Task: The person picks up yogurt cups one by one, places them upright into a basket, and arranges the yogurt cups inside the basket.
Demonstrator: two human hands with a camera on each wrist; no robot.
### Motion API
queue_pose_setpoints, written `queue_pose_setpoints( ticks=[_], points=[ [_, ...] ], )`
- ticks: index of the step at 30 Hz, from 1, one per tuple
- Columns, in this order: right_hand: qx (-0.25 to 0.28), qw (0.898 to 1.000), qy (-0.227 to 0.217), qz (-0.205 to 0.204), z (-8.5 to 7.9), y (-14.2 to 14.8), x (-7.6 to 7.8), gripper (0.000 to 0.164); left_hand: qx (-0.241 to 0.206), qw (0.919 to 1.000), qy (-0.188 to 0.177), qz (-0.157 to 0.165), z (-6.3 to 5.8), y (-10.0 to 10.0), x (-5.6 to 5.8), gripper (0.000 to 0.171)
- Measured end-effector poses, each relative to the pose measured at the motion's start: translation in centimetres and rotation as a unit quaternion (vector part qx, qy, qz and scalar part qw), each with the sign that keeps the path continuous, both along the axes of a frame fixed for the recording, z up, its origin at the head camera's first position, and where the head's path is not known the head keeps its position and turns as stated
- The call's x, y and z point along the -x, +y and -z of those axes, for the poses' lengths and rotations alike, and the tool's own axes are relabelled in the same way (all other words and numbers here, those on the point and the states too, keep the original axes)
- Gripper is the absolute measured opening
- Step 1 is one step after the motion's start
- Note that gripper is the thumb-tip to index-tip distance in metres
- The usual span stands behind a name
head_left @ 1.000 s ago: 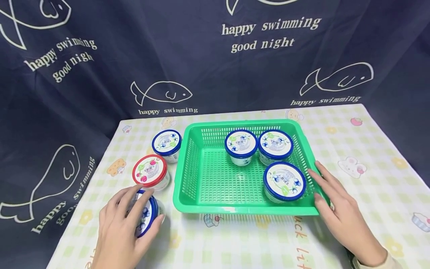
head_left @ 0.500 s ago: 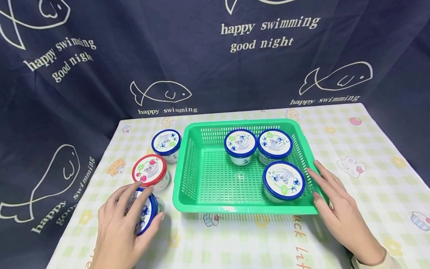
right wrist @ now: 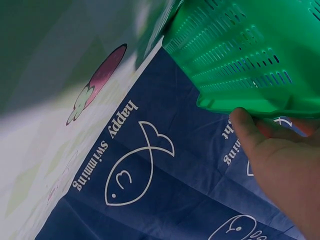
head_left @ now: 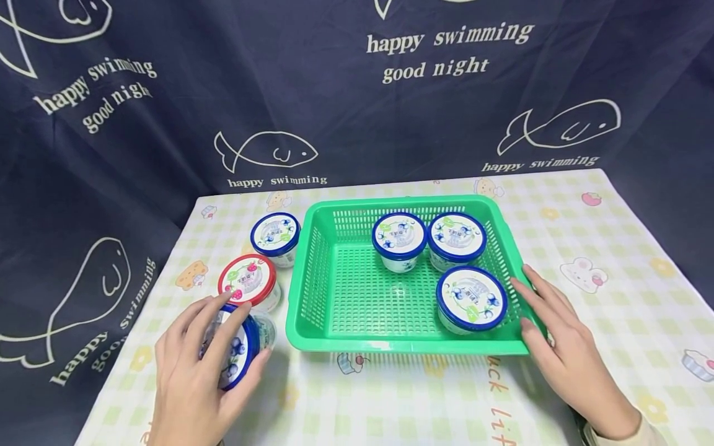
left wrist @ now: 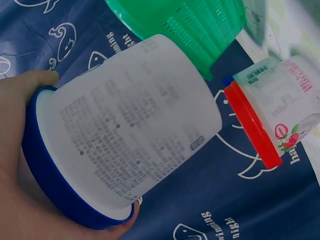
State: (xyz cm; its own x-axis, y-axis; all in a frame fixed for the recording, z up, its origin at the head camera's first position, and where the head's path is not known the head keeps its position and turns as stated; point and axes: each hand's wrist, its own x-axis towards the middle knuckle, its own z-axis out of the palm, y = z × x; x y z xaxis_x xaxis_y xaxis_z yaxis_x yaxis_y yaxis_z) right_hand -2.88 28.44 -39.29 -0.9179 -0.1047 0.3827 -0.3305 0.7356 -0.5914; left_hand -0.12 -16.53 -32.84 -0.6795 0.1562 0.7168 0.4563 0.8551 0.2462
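In the head view, my left hand (head_left: 195,365) grips a white tub with a blue lid (head_left: 237,353), a blueberry picture on top. The left wrist view shows fingers and thumb around the lid of this tub (left wrist: 135,120), and small print on its side. Just beyond it stands a red-lidded tub (head_left: 248,279) with a strawberry picture. My right hand (head_left: 569,347) rests on the right rim of the green basket (head_left: 357,347), fingers mostly straight over the edge. Inside the basket, toward the right, are three blue-lidded tubs (head_left: 471,297).
Another blue-lidded tub (head_left: 275,234) stands left of the basket, behind the red-lidded one. A checked cloth (head_left: 413,402) with cartoon prints covers the table. Dark blue curtain fabric (head_left: 357,93) hangs behind and at both sides.
My left hand and its tub have shifted slightly left and away from me, and more of the tub's side shows. The right hand and the basket have stayed in place.
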Motion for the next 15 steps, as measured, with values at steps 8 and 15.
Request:
queue_pose_setpoints(
  ticks=[8,15],
  points=[
    [-0.006,1.0,-0.004,0.002,-0.1,-0.1,0.1,0.059,-0.018,0.9978,0.061,0.02,-0.6,0.5,0.3,0.055],
    [-0.004,1.0,-0.004,-0.001,0.1,0.0,0.1,0.059,-0.022,0.9942,0.098,0.038,-1.7,1.2,0.7,0.051]
  ],
)
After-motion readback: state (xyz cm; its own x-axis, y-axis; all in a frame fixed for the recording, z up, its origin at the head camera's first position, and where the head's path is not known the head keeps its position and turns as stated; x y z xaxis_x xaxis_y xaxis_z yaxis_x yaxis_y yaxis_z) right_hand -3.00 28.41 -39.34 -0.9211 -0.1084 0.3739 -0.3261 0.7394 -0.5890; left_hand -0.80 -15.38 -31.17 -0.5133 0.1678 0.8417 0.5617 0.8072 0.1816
